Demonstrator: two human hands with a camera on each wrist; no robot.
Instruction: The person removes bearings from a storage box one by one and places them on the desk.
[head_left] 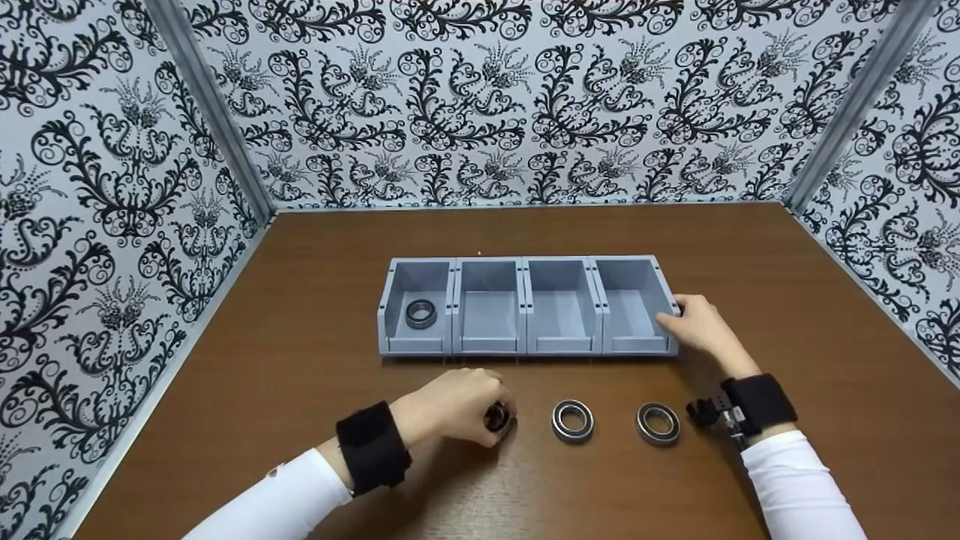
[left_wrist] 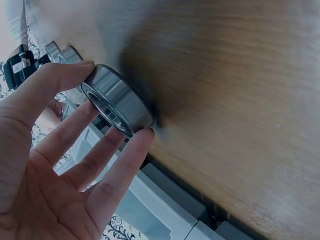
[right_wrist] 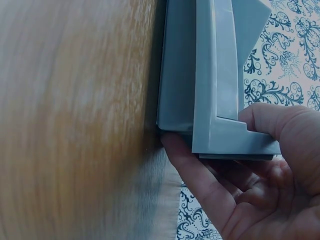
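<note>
My left hand (head_left: 459, 405) pinches a steel ball bearing (left_wrist: 125, 97) by its outer rim, thumb on one side and fingertips on the other. The ring is tilted on edge, close over the wooden table, in front of the bins. My right hand (head_left: 703, 328) grips the right end wall of a row of joined grey bins (head_left: 487, 346). Seen from the right wrist, the thumb lies inside that wall and the fingers outside and beneath its edge. Another bearing (head_left: 421, 325) lies in the leftmost bin; the other bins hold nothing.
Two more bearings, a middle one (head_left: 572, 438) and a right one (head_left: 658, 441), lie flat on the brown table (head_left: 322, 300) in front of the bins. Patterned panels (head_left: 480, 112) with grey posts enclose the table at the back and sides.
</note>
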